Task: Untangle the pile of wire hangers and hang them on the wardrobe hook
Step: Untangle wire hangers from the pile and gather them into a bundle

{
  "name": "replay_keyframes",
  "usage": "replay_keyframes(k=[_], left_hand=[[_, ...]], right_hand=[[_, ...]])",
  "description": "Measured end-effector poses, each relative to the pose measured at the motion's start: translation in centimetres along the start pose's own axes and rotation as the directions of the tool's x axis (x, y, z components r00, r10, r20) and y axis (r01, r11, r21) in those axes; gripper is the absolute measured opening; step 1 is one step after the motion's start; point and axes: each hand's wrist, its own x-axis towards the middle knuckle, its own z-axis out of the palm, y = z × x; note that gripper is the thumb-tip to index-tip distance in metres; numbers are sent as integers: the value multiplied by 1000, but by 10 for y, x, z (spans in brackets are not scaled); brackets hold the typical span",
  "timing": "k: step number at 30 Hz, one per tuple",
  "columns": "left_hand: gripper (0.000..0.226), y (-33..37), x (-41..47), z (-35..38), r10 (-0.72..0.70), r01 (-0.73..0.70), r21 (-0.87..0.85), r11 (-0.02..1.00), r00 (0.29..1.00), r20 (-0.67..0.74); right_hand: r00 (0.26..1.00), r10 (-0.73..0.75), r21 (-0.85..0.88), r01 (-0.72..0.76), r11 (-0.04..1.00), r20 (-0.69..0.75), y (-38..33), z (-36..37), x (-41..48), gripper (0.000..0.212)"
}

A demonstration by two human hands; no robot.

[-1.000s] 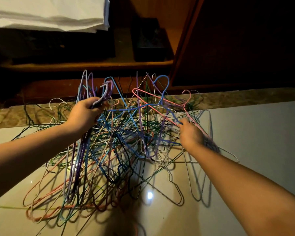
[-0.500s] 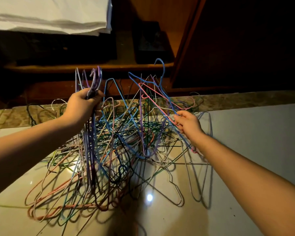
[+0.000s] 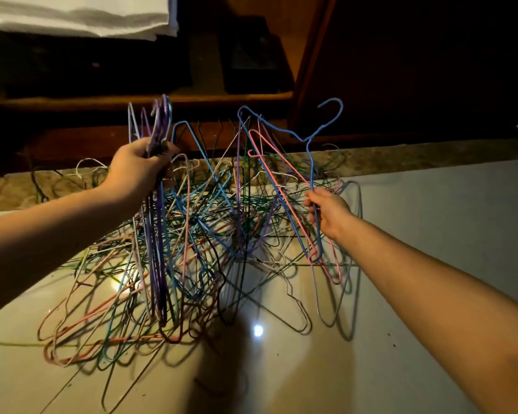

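Entry, hands first.

- Your left hand [image 3: 138, 171] is closing in a fist around the necks of a bundle of purple and lilac wire hangers [image 3: 159, 249]. Their hooks are standing up above the fist and their bodies are hanging down into the heap.
- Your right hand [image 3: 326, 210] is pinching one side wire of a blue coated wire hanger [image 3: 310, 162] between thumb and fingers. The hook is pointing up and away from you. The lower corner is hanging below the hand.
- A pink wire hanger [image 3: 286, 204] is lying right alongside the blue one. You cannot tell from here whether the two are hooked together.
- The main pile of tangled multicoloured wire hangers [image 3: 210, 222] is sitting between your arms on the glossy pale tiled floor [image 3: 416, 234], part of it lifting with the bundle.
- Beyond it, a dark wooden wardrobe [image 3: 401, 70] is standing, with a folded white cloth [image 3: 72, 16] on a shelf at upper left. No wardrobe hook is showing.

Handling, as judgement:

- Each hanger is probably light, thin and springy, and the coating looks slick.
- The bundle is likely carrying real weight.
- Hooks and shoulder corners are the snag points.
- Holding at the twisted neck below the hook should give better control than a side wire.
- Forcing a caught hanger is risking a bent wire or a sudden spring-back.
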Motion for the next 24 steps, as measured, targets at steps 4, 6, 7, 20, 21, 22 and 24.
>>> replay_keyframes(k=[4,6,7,20,21,22,24], left_hand=[[18,5,-5,3,-4,5,-10,1000,1000,19],[18,6,-6,2,-12,13,-14,1000,999,29],[19,7,-7,2,-15,15,-18,1000,999,32],[17,4,-7,-1,-7,7,-24,1000,1000,27],[17,4,-7,-2,-9,10,-28,1000,1000,25],[17,3,-6,-2,-10,11,-28,1000,1000,23],[17,2,-6,-3,-8,8,-19,1000,1000,22]], right_hand=[[996,-30,-249,7,969,-89,4,-2,-1,11],[990,-104,-344,66,937,-91,5,-5,0,24],[987,-142,-388,102,916,-77,5,-5,0,23],[941,-329,-670,295,681,80,-3,3,-6,16],[936,-337,-678,312,666,99,-4,3,-6,16],[932,-341,-687,327,648,121,-4,3,-6,17],[920,-353,-710,364,602,172,-3,3,-7,22]])
